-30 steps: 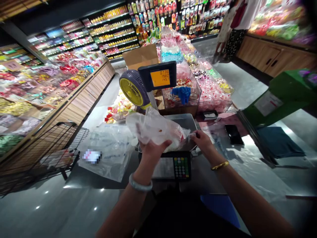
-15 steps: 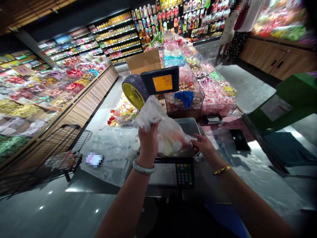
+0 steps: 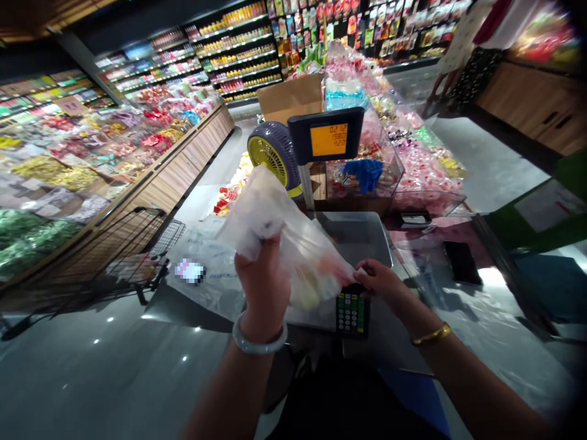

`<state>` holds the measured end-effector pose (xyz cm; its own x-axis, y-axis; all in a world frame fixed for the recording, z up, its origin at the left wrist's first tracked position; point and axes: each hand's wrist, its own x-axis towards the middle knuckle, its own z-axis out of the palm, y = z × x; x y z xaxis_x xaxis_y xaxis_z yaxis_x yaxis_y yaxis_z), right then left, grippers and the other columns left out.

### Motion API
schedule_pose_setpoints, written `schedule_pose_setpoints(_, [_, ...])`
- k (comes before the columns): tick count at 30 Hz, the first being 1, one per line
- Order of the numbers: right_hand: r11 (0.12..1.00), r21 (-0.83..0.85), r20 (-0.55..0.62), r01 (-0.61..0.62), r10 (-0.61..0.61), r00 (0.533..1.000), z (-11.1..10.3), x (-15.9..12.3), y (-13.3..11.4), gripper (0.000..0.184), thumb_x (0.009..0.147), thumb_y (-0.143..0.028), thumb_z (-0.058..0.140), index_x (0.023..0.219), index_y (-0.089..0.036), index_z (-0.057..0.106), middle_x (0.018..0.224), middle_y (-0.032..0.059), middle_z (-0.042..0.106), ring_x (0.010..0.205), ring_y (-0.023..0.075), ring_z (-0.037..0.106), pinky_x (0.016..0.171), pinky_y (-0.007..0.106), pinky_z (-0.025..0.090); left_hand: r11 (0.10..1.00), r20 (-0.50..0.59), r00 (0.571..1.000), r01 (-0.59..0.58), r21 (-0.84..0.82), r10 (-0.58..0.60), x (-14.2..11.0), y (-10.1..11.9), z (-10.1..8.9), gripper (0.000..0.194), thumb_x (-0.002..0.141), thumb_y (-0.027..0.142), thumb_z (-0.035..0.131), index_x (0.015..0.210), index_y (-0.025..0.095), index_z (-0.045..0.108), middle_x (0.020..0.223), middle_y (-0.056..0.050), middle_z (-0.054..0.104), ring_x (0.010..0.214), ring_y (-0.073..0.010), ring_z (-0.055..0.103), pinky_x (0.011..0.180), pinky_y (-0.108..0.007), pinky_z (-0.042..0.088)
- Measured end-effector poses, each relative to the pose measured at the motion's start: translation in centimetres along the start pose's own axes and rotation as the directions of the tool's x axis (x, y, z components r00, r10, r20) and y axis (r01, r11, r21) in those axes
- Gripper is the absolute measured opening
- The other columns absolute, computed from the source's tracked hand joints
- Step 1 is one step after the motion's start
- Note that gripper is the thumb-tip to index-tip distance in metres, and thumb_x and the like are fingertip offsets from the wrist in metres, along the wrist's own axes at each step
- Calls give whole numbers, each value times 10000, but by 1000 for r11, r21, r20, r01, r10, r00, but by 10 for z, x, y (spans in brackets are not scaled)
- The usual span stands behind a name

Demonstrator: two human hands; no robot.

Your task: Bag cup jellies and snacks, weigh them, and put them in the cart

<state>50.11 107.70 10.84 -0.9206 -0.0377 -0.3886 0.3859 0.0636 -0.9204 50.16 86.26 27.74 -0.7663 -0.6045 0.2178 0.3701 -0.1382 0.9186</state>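
Observation:
A thin translucent plastic bag (image 3: 302, 263) with pale and orange-pink contents is stretched between my hands. My left hand (image 3: 266, 281) is closed round its gathered upper part. With the fingertips pinched, my right hand (image 3: 378, 278) grips a lower corner of the same bag. The bag hangs over the front of a weighing scale (image 3: 367, 229) and hides part of its pan and label panel. Behind it, the lit display (image 3: 328, 140) stands on a post, and the keypad (image 3: 351, 315) shows below the bag.
A fan (image 3: 273, 153) stands behind the scale, beside a cardboard box (image 3: 291, 98). Blue gloves (image 3: 364, 176) hang on a clear candy bin. On the right lie a phone (image 3: 462, 263) and plastic sheeting. A wire shopping cart (image 3: 110, 269) is at left. Two people stand far right.
Both hands have drawn the bag off the scale pan towards me, uncovering more of the pan. The display's top figure has dropped from 0.692 to about 0.212. The view has shifted.

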Motion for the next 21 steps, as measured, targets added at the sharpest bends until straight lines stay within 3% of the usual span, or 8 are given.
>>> schedule_pose_setpoints(4, [932,-321,-71,171,-204,976,7,-28,-4,407,748,-519,719,1002,-202,691,769,21,634,624,169,572,542,312,505,999,-60,997,-37,17,38,-9,25,-46,343,739,251,812,1059,211,697,1098,-38,740,1138,-252,674,993,-385,558])
schedule_pose_setpoints(7, [769,-462,-47,441,-518,854,34,-49,-38,383,784,-544,709,998,-228,741,928,87,666,730,221,600,700,399,525,999,-78,997,10,33,-8,-21,39,-83,411,694,227,849,1078,232,704,998,-12,765,981,-217,717,873,-349,606])
schedule_pose_setpoints(10, [704,-199,204,682,-651,731,100,-80,-93,499,736,-563,776,1148,-286,731,1142,92,698,989,298,653,894,445,523,990,-71,989,131,47,-128,-33,52,-121,398,682,230,861,1054,232,720,1042,-22,772,991,-220,712,889,-338,592])
schedule_pose_setpoints(12, [706,35,368,707,-667,648,158,-107,-122,652,660,-549,844,1240,-294,691,1200,73,703,1100,323,646,953,452,515,981,-82,981,182,64,-176,-43,63,-151,396,671,237,858,1045,221,728,1046,-42,774,1002,-247,712,893,-354,585])
schedule_pose_setpoints(14, [721,182,478,669,-659,581,218,-134,-133,465,742,-522,796,1133,-277,731,1096,54,740,1052,297,670,927,426,534,973,-122,970,221,73,-211,-53,76,-187,424,638,237,867,1039,207,735,995,-50,780,955,-262,721,857,-364,591])
schedule_pose_setpoints(16, [776,256,504,576,-615,606,268,-158,-124,289,846,-508,702,962,-249,757,929,42,756,904,254,696,830,384,565,964,-165,952,265,26,-257,-65,89,-232,462,583,235,895,1017,196,742,933,-47,784,876,-258,729,791,-355,600])
schedule_pose_setpoints(19, [873,337,398,354,-472,786,324,-186,-89,343,862,-554,673,842,-217,737,756,38,733,710,222,683,664,342,572,945,-134,943,281,-166,-304,-82,104,-314,419,565,313,927,929,198,754,862,-38,780,762,-218,719,699,-313,589])
schedule_pose_setpoints(21, [880,427,347,211,-374,860,354,-203,-65,373,830,-582,695,873,-214,736,832,61,761,763,243,709,705,368,593,923,-110,943,277,-265,-315,-88,113,-370,374,587,377,926,875,201,766,818,-33,773,688,-178,697,654,-280,572])
